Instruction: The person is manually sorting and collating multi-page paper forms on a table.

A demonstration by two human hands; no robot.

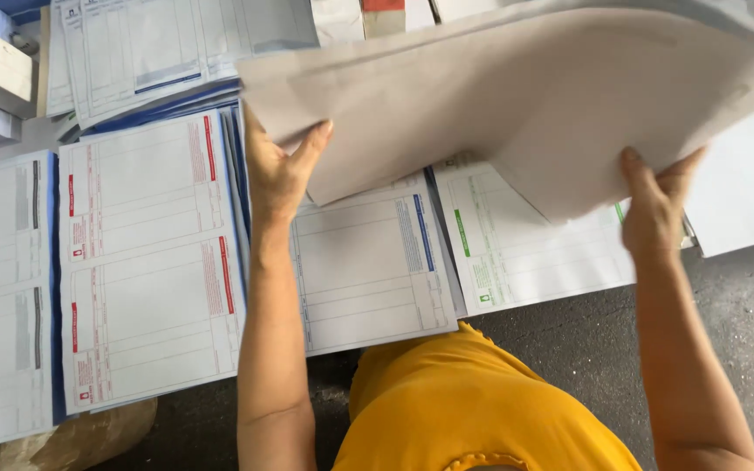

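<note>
Both my hands hold up a large bundle of plain grey-white sheets (pixel 534 96), tilted above the floor. My left hand (pixel 277 170) grips its near left edge, thumb over the top. At the near right edge, my right hand (pixel 654 205) pinches the sheets. Under the bundle lie stacks of printed forms: one with a blue stripe (pixel 368 270), one with a green stripe (pixel 517 253). Left of my left arm sits a stack with red stripes (pixel 146 253). The bundle hides the far parts of the blue and green stacks.
A grey-striped stack of forms (pixel 2 296) lies at the far left, more forms (pixel 159 52) at the top left. White sheets (pixel 743 192) lie at the right. Dark floor (pixel 726 296) shows near my knee in orange cloth (pixel 473 410).
</note>
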